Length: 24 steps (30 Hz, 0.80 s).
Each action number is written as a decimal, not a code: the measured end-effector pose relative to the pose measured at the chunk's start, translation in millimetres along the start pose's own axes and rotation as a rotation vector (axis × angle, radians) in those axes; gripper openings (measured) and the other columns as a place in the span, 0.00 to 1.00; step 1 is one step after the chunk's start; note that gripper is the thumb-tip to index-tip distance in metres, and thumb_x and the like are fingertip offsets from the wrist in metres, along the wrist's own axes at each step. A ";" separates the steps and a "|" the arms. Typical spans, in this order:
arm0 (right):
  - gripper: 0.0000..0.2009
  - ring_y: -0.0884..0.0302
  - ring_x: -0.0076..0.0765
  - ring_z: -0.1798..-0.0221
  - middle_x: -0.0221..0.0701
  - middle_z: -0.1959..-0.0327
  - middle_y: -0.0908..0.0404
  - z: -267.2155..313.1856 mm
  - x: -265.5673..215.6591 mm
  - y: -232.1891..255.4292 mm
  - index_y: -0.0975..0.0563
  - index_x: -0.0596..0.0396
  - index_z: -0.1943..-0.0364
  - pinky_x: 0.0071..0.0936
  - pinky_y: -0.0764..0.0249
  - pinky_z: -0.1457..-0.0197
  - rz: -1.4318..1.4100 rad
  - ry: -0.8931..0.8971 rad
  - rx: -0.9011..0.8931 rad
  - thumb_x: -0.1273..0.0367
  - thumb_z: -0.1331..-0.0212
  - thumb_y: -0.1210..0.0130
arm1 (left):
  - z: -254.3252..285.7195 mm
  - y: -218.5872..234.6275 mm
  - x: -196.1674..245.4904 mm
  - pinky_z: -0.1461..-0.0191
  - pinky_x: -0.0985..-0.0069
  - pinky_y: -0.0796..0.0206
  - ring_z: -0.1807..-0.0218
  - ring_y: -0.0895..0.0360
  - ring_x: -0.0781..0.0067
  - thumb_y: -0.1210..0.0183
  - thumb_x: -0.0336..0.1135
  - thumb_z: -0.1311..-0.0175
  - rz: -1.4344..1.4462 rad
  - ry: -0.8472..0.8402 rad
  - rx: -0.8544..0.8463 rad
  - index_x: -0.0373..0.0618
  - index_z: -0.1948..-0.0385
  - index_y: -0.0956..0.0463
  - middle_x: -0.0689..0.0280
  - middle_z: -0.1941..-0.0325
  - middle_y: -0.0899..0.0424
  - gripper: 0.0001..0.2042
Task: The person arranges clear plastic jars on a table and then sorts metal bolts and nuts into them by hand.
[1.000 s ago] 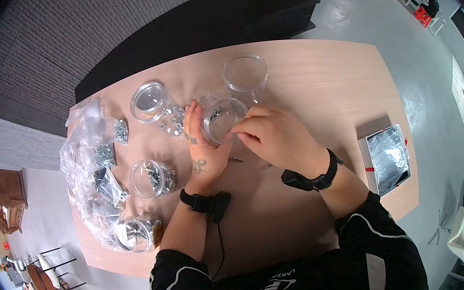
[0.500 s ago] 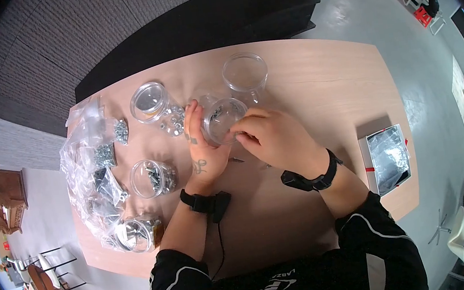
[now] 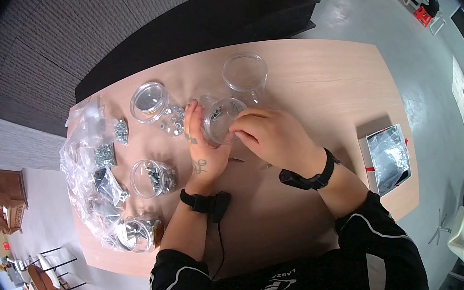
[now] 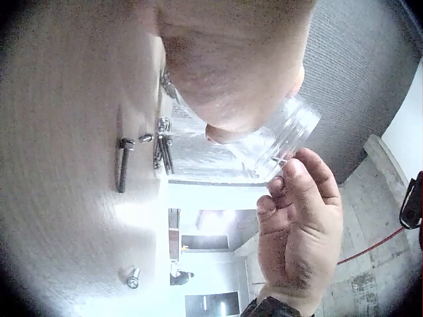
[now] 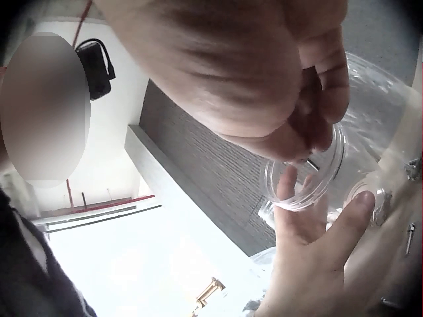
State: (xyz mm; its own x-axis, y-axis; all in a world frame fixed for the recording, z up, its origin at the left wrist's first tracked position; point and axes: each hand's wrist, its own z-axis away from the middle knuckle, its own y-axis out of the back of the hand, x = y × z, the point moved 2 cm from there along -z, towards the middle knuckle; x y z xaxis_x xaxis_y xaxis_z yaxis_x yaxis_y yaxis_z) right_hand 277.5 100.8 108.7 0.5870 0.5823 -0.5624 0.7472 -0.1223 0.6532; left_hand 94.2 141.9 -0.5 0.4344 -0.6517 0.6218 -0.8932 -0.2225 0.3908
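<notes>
My left hand point(image 3: 207, 148) grips a clear plastic jar point(image 3: 223, 130) round its side, its mouth facing up toward me. Several bolts lie at the jar's bottom, seen through its wall in the left wrist view. At the rim, my right hand point(image 3: 280, 136) pinches a small bolt point(image 5: 311, 161) between thumb and fingertips, over the mouth; the fingers hide most of it. One loose bolt point(image 4: 123, 165) lies on the table beside the jar, and another bolt point(image 4: 133, 278) lies nearer to me.
Behind stands another open clear jar point(image 3: 245, 72). To the left are a lidded jar point(image 3: 149, 103), a jar of bolts point(image 3: 153, 178), a further jar point(image 3: 139, 234) and a heap of plastic bags point(image 3: 90, 184) with hardware. A white box point(image 3: 366, 155) sits at the right.
My right hand has shifted slightly at the jar's rim, its fingertips still over the mouth. The left hand and the jar stay in place.
</notes>
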 end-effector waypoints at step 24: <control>0.20 0.15 0.49 0.48 0.38 0.50 0.18 32.3 -11.4 -19.2 0.21 0.54 0.48 0.45 0.19 0.46 0.117 -0.092 -0.537 0.65 0.43 0.29 | 0.3 1.5 -0.9 0.17 0.51 0.45 0.18 0.41 0.39 0.21 0.26 0.51 -0.009 0.051 -0.023 0.38 0.25 0.41 0.45 0.20 0.38 0.48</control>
State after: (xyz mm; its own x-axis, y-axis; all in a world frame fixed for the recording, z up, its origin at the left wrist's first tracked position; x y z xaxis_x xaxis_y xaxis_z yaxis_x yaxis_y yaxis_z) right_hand 266.5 70.6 86.2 0.6992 0.5137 -0.4972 0.4259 0.2594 0.8668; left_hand 92.4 142.0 -0.7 0.4482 -0.6117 0.6518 -0.8866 -0.2107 0.4119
